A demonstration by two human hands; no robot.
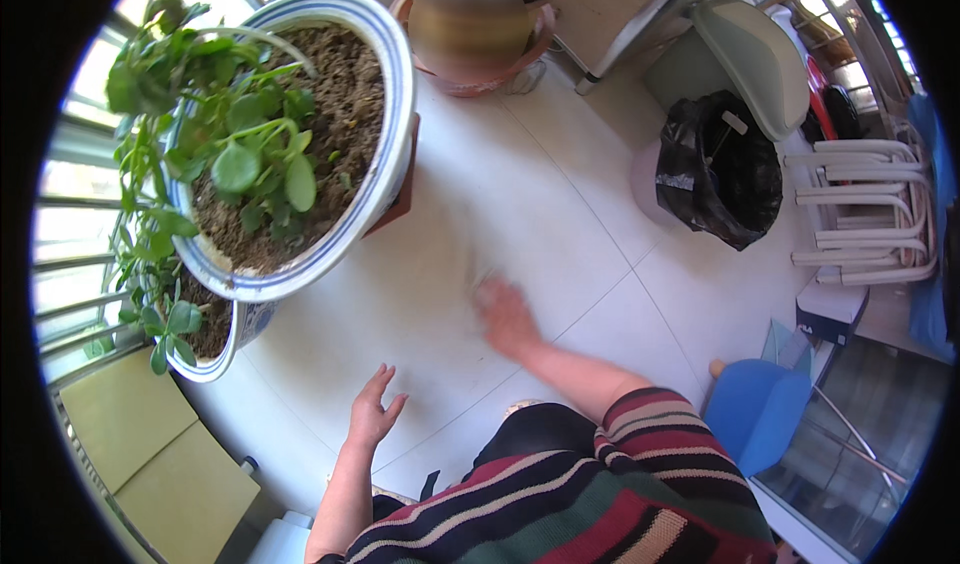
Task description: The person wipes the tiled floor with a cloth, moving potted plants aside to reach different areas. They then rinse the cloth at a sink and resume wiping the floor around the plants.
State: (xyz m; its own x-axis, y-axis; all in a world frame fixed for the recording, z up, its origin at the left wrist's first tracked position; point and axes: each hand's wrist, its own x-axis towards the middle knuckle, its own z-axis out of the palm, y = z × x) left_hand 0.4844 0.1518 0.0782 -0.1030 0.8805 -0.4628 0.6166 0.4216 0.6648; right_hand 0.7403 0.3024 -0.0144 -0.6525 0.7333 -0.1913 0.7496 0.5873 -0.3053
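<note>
My left hand (375,405) is raised over the floor with its fingers apart and nothing in it. Farther forward and to the right, my right hand (508,318) is smeared by motion. A faint dark blur at its fingertips leaves unclear whether it holds anything. To the left, nearest both hands, stands a large blue-and-white ceramic flowerpot (397,114) of brown soil (341,76). A leafy green succulent (236,166) grows in it and leans toward the window. Below it, a second ceramic pot (255,324) holds a similar plant.
A trash bin lined with a black plastic bag (720,181), its lid (757,69) raised, stands at right. Beyond it are stacked white-framed stools (870,211), a shoe box (829,313) and a blue dustpan-like object (757,414). A terracotta-coloured pot (465,88) stands at the top. Window bars (79,264) line the left.
</note>
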